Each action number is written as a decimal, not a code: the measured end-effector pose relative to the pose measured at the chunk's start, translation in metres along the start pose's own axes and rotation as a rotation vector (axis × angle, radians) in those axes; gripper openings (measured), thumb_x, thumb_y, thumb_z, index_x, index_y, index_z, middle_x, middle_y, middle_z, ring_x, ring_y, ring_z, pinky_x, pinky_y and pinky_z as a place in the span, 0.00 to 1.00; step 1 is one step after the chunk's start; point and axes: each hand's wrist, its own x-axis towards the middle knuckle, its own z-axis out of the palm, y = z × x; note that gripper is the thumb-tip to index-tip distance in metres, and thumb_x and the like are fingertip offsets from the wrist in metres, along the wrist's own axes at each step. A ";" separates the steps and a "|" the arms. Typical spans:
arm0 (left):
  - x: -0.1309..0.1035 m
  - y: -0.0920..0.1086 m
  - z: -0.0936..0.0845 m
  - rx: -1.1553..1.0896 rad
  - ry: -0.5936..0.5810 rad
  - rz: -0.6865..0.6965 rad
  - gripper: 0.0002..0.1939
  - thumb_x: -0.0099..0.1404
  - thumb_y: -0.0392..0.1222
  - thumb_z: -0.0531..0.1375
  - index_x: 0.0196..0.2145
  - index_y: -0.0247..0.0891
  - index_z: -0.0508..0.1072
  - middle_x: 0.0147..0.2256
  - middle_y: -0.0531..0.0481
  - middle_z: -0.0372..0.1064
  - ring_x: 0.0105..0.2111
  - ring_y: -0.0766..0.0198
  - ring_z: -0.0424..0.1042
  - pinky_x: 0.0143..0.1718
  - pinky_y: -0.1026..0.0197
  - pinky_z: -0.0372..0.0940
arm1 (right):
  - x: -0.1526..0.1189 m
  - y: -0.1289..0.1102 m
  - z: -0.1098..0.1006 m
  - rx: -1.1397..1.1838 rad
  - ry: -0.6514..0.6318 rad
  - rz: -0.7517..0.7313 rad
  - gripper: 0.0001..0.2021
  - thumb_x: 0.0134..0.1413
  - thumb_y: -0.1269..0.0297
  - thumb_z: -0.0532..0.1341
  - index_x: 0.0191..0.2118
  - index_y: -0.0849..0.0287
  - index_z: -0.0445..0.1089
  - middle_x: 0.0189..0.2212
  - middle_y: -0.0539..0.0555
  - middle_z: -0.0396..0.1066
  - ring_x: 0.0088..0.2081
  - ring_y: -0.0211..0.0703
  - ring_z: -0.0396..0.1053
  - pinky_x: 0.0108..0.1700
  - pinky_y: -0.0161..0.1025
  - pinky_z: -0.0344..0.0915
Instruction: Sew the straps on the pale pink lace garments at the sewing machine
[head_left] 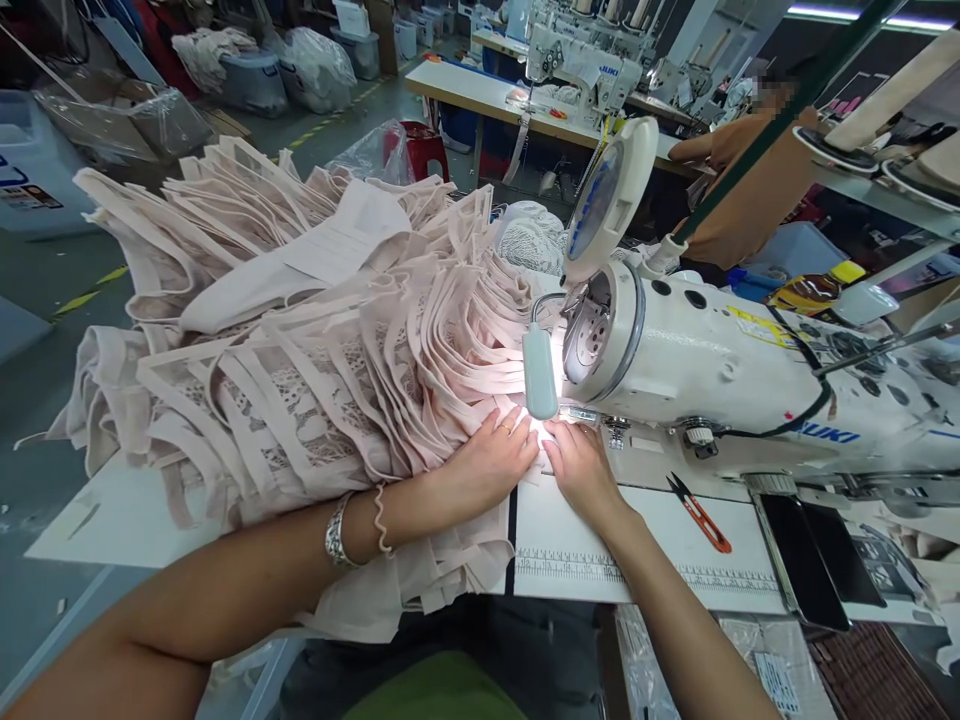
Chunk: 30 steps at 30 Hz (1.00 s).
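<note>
Two hands: left hand (501,460) and right hand (580,465) touch pink fabric (442,370) beside the sewing machine (675,325); glare obscures any pinch, cannot tell.
Fabric: probably light, limp.
Edge: best hold, nearest machine.

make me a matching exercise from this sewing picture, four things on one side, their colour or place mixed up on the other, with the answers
Things
1. snips
2. wide bracelet
3. pale pink fabric pile
4. bottle cap

Colour or place
A. yellow
B. around the left forearm
C. on the table, right of the right hand
D. heaped left of the sewing machine

Pairs: 1-C, 2-B, 3-D, 4-A
</note>
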 end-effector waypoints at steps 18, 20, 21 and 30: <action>0.001 0.000 -0.002 0.022 0.009 0.020 0.12 0.70 0.28 0.48 0.46 0.28 0.69 0.50 0.35 0.69 0.52 0.51 0.69 0.56 0.48 0.58 | 0.000 0.000 0.002 -0.029 0.031 -0.025 0.17 0.69 0.63 0.46 0.50 0.60 0.71 0.44 0.60 0.76 0.44 0.51 0.72 0.51 0.51 0.68; 0.001 0.000 -0.003 0.034 0.010 0.017 0.13 0.71 0.28 0.48 0.47 0.28 0.69 0.51 0.35 0.69 0.52 0.51 0.69 0.56 0.48 0.58 | 0.000 0.000 0.002 -0.028 0.032 -0.023 0.17 0.69 0.63 0.46 0.49 0.60 0.71 0.44 0.60 0.75 0.43 0.51 0.72 0.50 0.50 0.68; 0.001 0.000 -0.003 0.039 0.007 0.015 0.13 0.71 0.28 0.48 0.48 0.28 0.69 0.51 0.35 0.69 0.52 0.51 0.69 0.56 0.48 0.58 | 0.000 0.000 0.001 -0.026 0.029 -0.020 0.18 0.69 0.63 0.46 0.49 0.59 0.71 0.44 0.60 0.75 0.43 0.51 0.72 0.50 0.50 0.68; -0.001 -0.001 0.000 0.008 0.023 0.037 0.12 0.70 0.27 0.48 0.47 0.30 0.68 0.49 0.36 0.69 0.52 0.51 0.68 0.55 0.50 0.59 | -0.001 -0.006 -0.006 0.114 0.068 0.001 0.15 0.67 0.65 0.48 0.44 0.56 0.72 0.43 0.57 0.76 0.47 0.48 0.72 0.51 0.45 0.68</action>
